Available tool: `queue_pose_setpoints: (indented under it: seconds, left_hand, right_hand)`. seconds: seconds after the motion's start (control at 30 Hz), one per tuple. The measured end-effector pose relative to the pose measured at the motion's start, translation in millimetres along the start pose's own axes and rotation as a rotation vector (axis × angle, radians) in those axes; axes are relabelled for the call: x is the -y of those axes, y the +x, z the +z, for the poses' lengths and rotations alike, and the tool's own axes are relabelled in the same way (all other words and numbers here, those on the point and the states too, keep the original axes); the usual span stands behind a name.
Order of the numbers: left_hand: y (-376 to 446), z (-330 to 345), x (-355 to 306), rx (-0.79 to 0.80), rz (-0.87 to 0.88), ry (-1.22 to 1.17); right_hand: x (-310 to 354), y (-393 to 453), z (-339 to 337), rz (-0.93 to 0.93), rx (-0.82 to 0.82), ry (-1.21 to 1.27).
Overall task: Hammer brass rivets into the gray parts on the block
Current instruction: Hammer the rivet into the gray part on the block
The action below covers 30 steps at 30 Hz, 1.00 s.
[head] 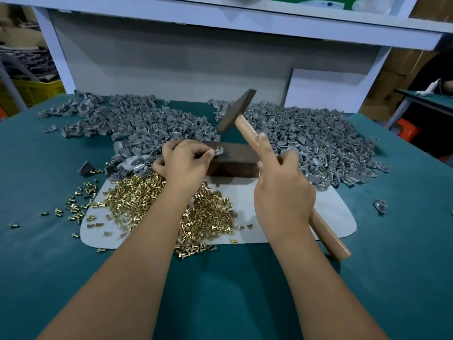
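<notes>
A dark block (235, 160) lies on a pale mat (331, 212) in the middle of the green table. My left hand (185, 163) pinches a small gray part (219, 151) on the block's top left corner; a brass rivet stands in the part. My right hand (282, 190) grips the wooden handle of a hammer (236, 110), forefinger stretched along the handle. The hammer's dark head is raised above and behind the block. A heap of loose brass rivets (137, 200) covers the mat under my left forearm.
Big piles of gray parts lie behind the block, one to the left (137, 121) and one to the right (318, 141). Stray rivets (73, 207) dot the green table (232, 290) at the left. A white shelf frame (220, 23) rises behind.
</notes>
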<state>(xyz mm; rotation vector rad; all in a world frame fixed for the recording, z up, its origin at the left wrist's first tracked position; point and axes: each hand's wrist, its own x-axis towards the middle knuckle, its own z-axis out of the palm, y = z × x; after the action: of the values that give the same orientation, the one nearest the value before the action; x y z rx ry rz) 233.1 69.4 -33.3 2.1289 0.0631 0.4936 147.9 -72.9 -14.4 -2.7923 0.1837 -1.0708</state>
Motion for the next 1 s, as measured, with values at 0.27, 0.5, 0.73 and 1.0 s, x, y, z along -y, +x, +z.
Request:
queue_pose_setpoints:
  seconds: [0.27, 0.5, 0.73, 1.0]
  left_hand:
    - [-2.2, -4.5, -4.4, 0.039, -0.034, -0.071]
    - [-1.4, -3.4, -1.8, 0.037, -0.037, -0.055]
    - [-1.7, 0.1, -2.0, 0.033, -0.025, 0.061]
    - [-2.5, 1.8, -0.2, 0.033, 0.027, 0.065]
  right_hand:
    - [-14.3, 4.5, 10.8, 0.096, 0.138, -0.074]
    - [-13.8, 6.5, 11.8, 0.130, 0.231, -0.044]
    - [-10.9, 19.0, 18.9, 0.136, 0.304, 0.079]
    - [10.0, 47.0, 23.5, -0.006, 0.108, 0.018]
